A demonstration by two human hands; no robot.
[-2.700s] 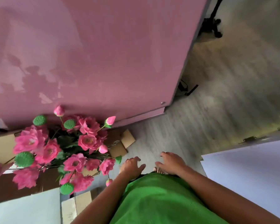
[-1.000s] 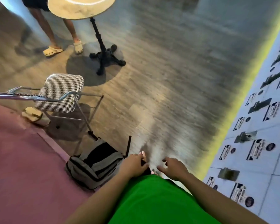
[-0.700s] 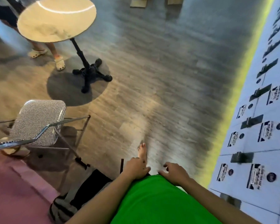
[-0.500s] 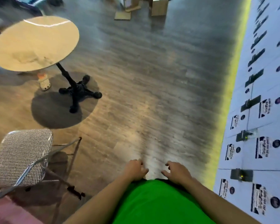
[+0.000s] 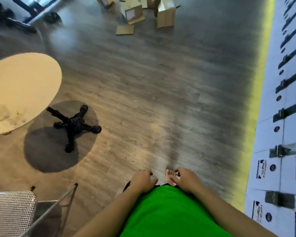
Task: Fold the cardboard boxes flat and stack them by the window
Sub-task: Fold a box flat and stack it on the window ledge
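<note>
Several brown cardboard boxes lie on the wooden floor at the far top of the head view. One upright box point(image 5: 166, 16) stands open, another box point(image 5: 132, 12) beside it shows a white label, and a flat cardboard piece point(image 5: 125, 29) lies in front of them. My left hand point(image 5: 142, 181) and my right hand point(image 5: 186, 179) hang low in front of my green clothing, far from the boxes. Both hold nothing, with fingers loosely curled. My bare toes show between the hands.
A round beige table point(image 5: 19, 91) on a black star base point(image 5: 75, 125) stands at the left. A checkered metal-framed chair point(image 5: 10, 214) sits at the bottom left. White cabinets with metal latches point(image 5: 280, 151) run along the right. Dark furniture legs are at the top left.
The view has swung away from the pink surface and flowers and moved forward along the floor. The boxes have come into sight at the top; table and chair slid toward me. My hands stay empty.
</note>
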